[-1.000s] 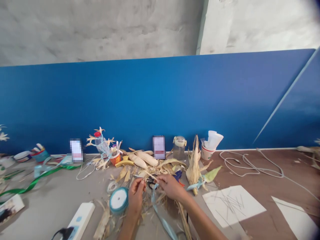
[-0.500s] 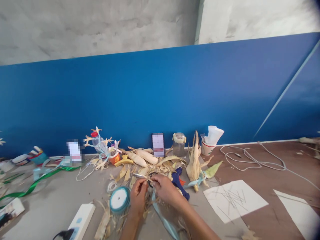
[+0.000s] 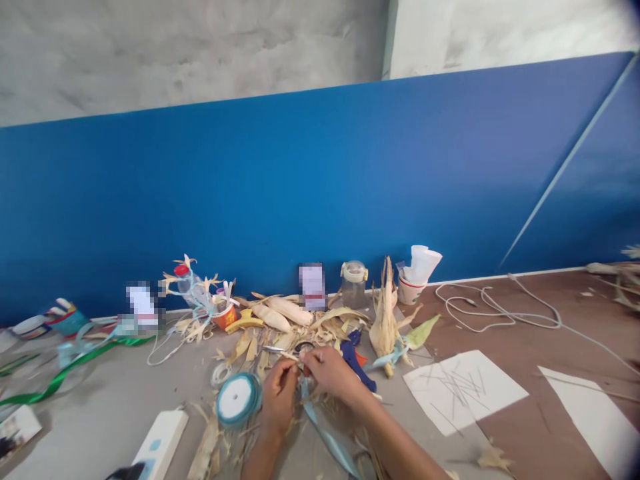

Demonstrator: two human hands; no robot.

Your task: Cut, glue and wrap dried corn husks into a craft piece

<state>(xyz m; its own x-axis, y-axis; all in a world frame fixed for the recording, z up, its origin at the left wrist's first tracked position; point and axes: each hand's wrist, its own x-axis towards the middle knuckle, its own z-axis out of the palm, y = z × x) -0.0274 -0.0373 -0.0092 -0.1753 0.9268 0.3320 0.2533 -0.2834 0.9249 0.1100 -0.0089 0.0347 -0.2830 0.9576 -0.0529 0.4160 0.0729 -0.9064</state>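
My left hand [image 3: 279, 393] and my right hand [image 3: 327, 370] meet low in the middle of the head view. Both pinch a small strip of pale dried corn husk [image 3: 291, 357] between their fingertips. Just behind the fingers lie scissors [image 3: 303, 347], partly covered by husk and my right hand. A light blue ribbon [image 3: 327, 440] runs down between my forearms. Left of my left hand lies a spool of teal ribbon [image 3: 235, 400], with a small roll of clear tape [image 3: 220, 375] behind it. A dark blue tool with an orange part [image 3: 359, 365] lies beside my right hand.
Loose husks and bare corn cobs [image 3: 287, 311] spread behind my hands. A tied husk bundle [image 3: 384, 327], a jar [image 3: 354, 283] and a paper cup [image 3: 411, 291] stand along the blue partition [image 3: 300, 187]. At left is a power strip [image 3: 163, 440]; at right, paper with thin sticks [image 3: 425, 387].
The whole view has shifted slightly. Both hands keep pinching the husk strip in nearly the same place, with only small finger movements.
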